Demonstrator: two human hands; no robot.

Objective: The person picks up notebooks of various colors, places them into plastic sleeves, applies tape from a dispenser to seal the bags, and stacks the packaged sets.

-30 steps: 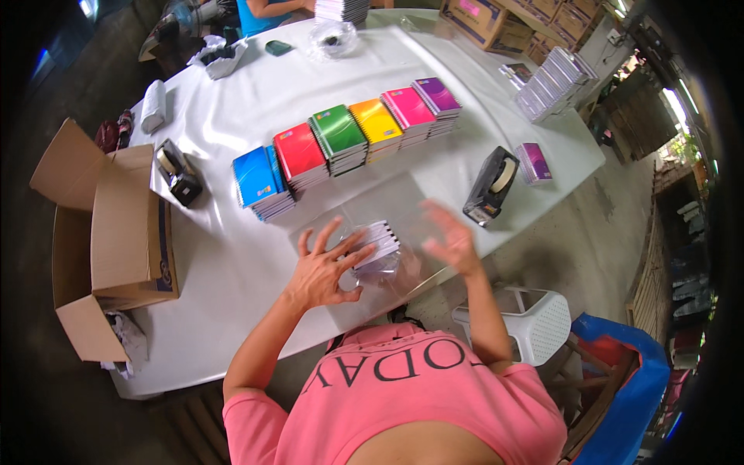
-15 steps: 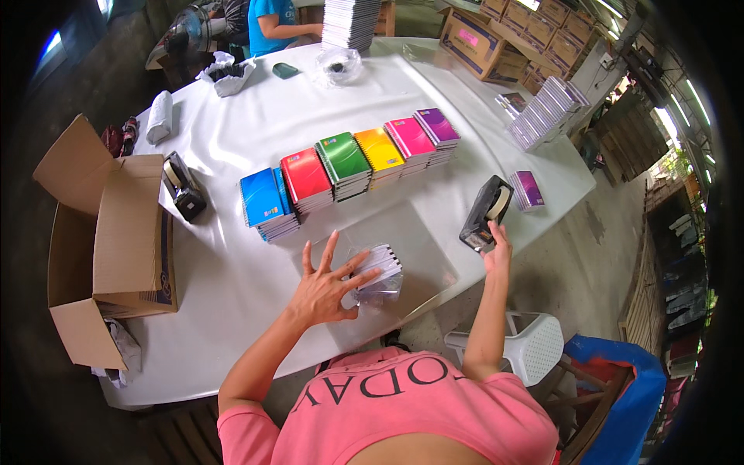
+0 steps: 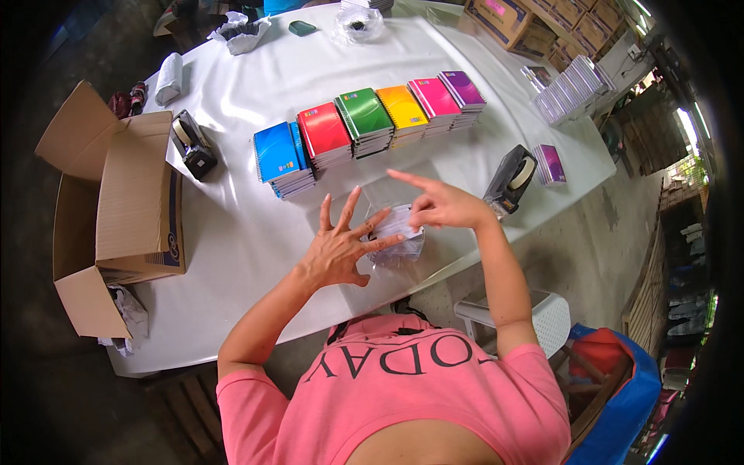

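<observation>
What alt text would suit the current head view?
A person's spread left hand and right hand, index finger extended, are over a plastic-wrapped packet on a white table. Beyond the packet, six stacks of spiral notebooks run from blue to purple, black tape dispensers on either side.

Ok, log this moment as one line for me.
left hand: spread over plastic-wrapped bundle | right hand: at bundle, index extended | black tape dispenser: right of right hand, not held

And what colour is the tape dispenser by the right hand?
The tape dispenser is black, seen best in the head view.
</observation>
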